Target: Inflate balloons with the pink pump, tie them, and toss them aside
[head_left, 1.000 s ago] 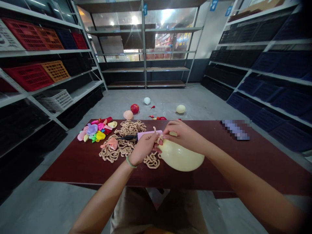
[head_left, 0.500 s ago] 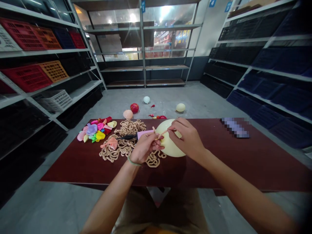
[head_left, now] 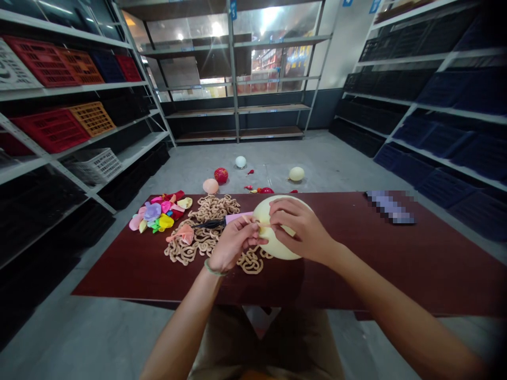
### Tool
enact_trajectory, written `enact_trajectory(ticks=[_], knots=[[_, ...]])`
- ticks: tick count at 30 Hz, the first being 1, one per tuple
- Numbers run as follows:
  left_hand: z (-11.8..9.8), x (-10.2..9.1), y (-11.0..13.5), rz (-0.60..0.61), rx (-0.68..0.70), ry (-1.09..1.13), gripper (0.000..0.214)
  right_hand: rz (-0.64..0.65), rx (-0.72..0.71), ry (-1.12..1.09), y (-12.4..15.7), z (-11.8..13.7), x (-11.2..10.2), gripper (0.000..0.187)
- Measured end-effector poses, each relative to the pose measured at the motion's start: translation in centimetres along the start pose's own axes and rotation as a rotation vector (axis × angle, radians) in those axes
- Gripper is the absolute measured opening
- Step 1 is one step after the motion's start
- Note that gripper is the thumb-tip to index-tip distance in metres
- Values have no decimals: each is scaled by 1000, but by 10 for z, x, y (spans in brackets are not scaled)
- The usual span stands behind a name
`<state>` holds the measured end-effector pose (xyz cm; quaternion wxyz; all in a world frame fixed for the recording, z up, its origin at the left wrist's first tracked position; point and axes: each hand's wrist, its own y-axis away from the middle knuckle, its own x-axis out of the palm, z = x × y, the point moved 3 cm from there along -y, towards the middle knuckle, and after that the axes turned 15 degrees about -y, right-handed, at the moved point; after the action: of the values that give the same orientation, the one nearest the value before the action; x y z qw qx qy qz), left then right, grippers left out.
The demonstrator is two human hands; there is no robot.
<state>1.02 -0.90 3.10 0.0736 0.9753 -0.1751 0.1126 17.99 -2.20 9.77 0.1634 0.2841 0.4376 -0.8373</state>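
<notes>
An inflated pale yellow balloon point(head_left: 277, 248) is held over the dark red table point(head_left: 396, 264). My left hand point(head_left: 233, 243) pinches its neck together with a tan string, fingers closed. My right hand point(head_left: 301, 227) lies over the top of the balloon and pinches the same neck from the other side. Just behind my hands sit a pile of curly tan string point(head_left: 206, 221), a pink hand pump point(head_left: 237, 216) and a heap of flat coloured balloons point(head_left: 160, 211).
Inflated balloons lie on the grey floor beyond the table: white point(head_left: 240, 161), red point(head_left: 221, 175), peach point(head_left: 210, 186), yellow point(head_left: 296, 173). Metal shelving with coloured crates point(head_left: 51, 126) lines the left; dark bins fill the right shelves. A blurred object point(head_left: 390, 207) rests on the table's right.
The balloon rose from low near the table edge to between my hands, farther from me. My right hand shifted from pulling at the neck to resting over the balloon's top.
</notes>
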Motion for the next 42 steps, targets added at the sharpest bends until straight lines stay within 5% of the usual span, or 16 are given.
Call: enact_trajectory(ticks=[5, 13, 27, 34, 42], knots=[[-7, -5, -1, -53, 123, -252, 31, 10, 59, 18, -10, 1, -3, 15], [-21, -7, 3, 57, 212, -478, 24, -9, 14, 146, -18, -9, 16, 11], [-16, -17, 9, -388, 351, -612, 16, -102, 4, 184, -22, 8, 37, 14], [-7, -22, 16, -345, 397, -585, 18, -127, -13, -12, -27, 8, 23, 11], [-12, -27, 19, -315, 492, -675, 18, 46, 42, -47, -37, 4, 21, 15]])
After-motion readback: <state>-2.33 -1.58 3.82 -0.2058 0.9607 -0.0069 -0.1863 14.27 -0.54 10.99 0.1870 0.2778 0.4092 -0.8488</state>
